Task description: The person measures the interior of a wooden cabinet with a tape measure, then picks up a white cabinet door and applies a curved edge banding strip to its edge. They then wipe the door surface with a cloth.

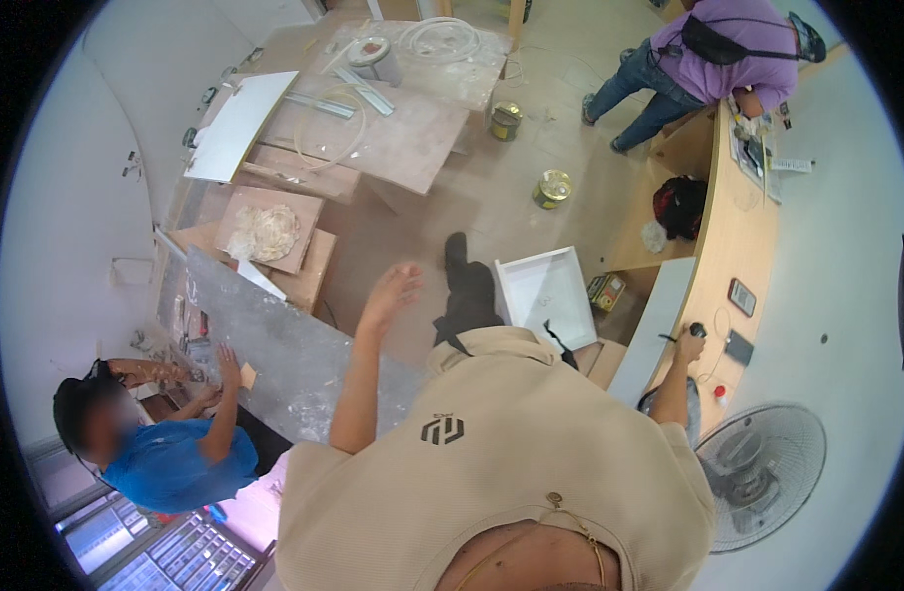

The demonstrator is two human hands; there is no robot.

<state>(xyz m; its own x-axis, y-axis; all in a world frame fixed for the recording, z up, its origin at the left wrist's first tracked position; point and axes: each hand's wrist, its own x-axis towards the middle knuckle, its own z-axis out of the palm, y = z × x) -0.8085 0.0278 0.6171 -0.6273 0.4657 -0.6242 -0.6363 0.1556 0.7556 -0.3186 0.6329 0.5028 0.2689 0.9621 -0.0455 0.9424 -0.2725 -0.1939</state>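
My left hand (397,292) is raised above the floor, fingers loosely apart and holding nothing. My right hand (689,347) is at the edge of the light wood counter (733,261), with its fingers around a small black rounded object (697,330) whose kind I cannot make out. Beyond it on the counter lie a phone (742,296) and a dark flat rectangular thing (738,347) beside a thin cord. A small red-topped item (720,392) stands closer to me. Below the counter, a white drawer (550,294) sits in front of me.
A standing fan (762,478) is at the near right. Two cans (552,188) stand on the floor. To the left is a grey board (274,320), with a co-worker in blue (186,463) beside it. Another person in purple (737,44) leans over the counter's far end.
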